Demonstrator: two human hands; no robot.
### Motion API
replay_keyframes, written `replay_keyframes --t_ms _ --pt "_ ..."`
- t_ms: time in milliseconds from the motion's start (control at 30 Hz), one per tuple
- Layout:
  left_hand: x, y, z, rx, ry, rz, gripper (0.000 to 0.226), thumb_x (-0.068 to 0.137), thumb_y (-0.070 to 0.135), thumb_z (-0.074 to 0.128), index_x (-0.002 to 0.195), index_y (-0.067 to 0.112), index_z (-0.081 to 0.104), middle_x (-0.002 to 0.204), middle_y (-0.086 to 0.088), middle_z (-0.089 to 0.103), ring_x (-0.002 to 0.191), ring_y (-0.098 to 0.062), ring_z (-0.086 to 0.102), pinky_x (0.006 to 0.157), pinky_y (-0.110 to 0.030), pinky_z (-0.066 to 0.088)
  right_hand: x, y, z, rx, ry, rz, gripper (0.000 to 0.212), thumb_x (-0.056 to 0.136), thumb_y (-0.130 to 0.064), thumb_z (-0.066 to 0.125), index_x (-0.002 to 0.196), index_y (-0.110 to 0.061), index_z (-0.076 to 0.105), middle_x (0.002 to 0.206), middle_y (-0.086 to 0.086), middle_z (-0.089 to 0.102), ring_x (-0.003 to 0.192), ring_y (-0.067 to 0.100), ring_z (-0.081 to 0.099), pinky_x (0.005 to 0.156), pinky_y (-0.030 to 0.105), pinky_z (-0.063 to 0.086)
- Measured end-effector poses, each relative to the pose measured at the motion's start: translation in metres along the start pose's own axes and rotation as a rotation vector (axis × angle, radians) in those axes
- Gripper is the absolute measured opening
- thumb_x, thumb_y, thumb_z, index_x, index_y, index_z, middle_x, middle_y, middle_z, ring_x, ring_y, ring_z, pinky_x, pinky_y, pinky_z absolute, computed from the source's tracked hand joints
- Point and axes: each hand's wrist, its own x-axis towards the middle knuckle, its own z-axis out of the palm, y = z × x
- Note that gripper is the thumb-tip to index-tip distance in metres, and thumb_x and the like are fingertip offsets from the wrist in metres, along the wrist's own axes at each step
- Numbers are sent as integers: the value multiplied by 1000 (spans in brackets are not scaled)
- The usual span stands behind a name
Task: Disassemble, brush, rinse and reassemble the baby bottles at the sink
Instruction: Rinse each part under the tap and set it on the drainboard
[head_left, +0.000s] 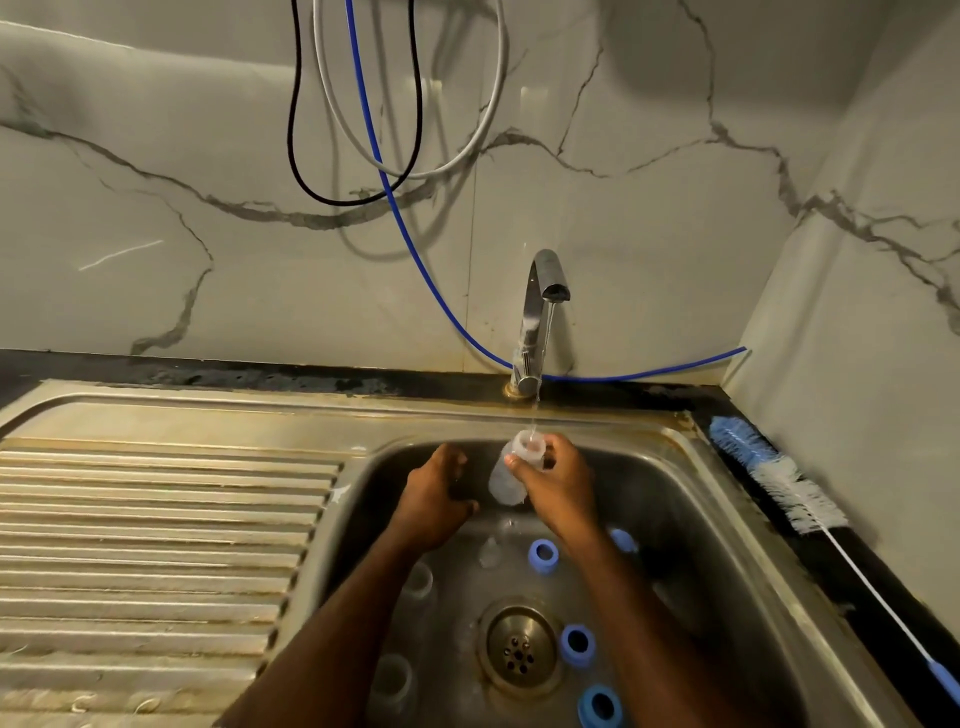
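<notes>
- Nearest to us, at the bottom of the steel sink (727, 519), a blue screw ring (600, 706) lies on the basin floor, right of the drain (521, 647).
- A second blue ring (577, 644) sits just beside the drain's right edge, and a third (543, 555) lies farther back between our forearms; part of a fourth (622, 540) shows behind our right wrist.
- Left of the drain we see two clear bottle bodies in the basin, one near (393, 686) and one a little farther (418, 581), both hard to make out through the glare.
- A small clear part (490, 552), probably a teat, lies just left of the third ring.
- Our left hand (434, 499) hangs over the basin with fingers loosely curled, holding nothing.
- Our right hand (558, 486) grips a clear bottle (506, 480) around its neck, thumb and fingers wrapped round it, mouth tilted up.
- The bottle's mouth sits directly under a thin stream of water (535, 415) falling from the chrome tap (537, 317).
- To the left, the ribbed draining board (156, 519) stretches away.
- On the dark counter to the right lies a bottle brush (774, 475), blue and white bristles, its thin handle pointing towards us.
- Behind the tap, a blue hose (415, 260) runs down the marble-patterned wall (156, 208), alongside a black cable (311, 187) and a grey one (467, 150).
</notes>
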Motion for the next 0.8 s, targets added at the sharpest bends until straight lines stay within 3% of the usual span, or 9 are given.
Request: replay_keyframes --t_ms 67,167,233,367,467,567,700,800 --pt "3 -3 -2 29 2 2 42 82 2 74 114 24 57 107 7 63 103 -12 63 86 -27 56 1 4 -2 -135 -76 25 29 84 -41 76 107 -26 67 98 -6 71 92 14 68 86 41 59" --pt "5 -7 -4 34 -21 11 28 87 -5 63 98 21 62 94 4 64 91 -12 64 80 -22 53 1 7 -6 -269 -62 15 26 85 -45 73 103 -28 68 97 -6 71 91 14 67 87 41 58" --pt "5 -7 -1 44 -43 15 24 90 -4 60 97 19 65 94 4 65 90 -9 63 78 -19 51 -2 5 -5 -298 -163 26 19 86 -43 72 96 -28 68 92 -6 70 88 13 66 86 38 57" --pt "5 -5 5 70 -89 30 18 93 3 61 96 20 66 93 4 66 89 -7 64 80 -20 52 -2 5 -2 -375 -79 -55 29 88 -40 72 114 -30 63 101 -16 63 99 10 63 89 34 54" --pt "6 -5 6 103 -99 37 19 93 2 59 94 20 66 92 5 66 89 -6 63 82 -20 52 -3 7 0 -369 -169 -5 21 83 -41 73 99 -28 69 91 -10 70 87 11 67 87 40 58" --pt "7 -5 7 120 -98 43 19 94 2 59 94 19 67 92 4 66 89 -6 63 79 -17 49 -4 6 -4 -385 -59 -62 33 86 -43 72 116 -30 66 107 -7 70 101 14 64 93 41 55" --pt "7 -5 7 141 -115 44 17 94 3 60 94 18 68 91 5 66 88 -7 63 77 -16 48 -2 4 -6 -362 -140 45 27 83 -49 73 94 -25 71 89 -4 72 85 14 67 87 40 57" --pt "7 -5 7 165 -131 62 17 93 2 60 95 17 69 93 4 67 91 -9 64 80 -18 50 -2 4 -9 -379 -80 -15 24 86 -40 73 105 -25 68 96 -5 70 89 12 65 87 37 56"
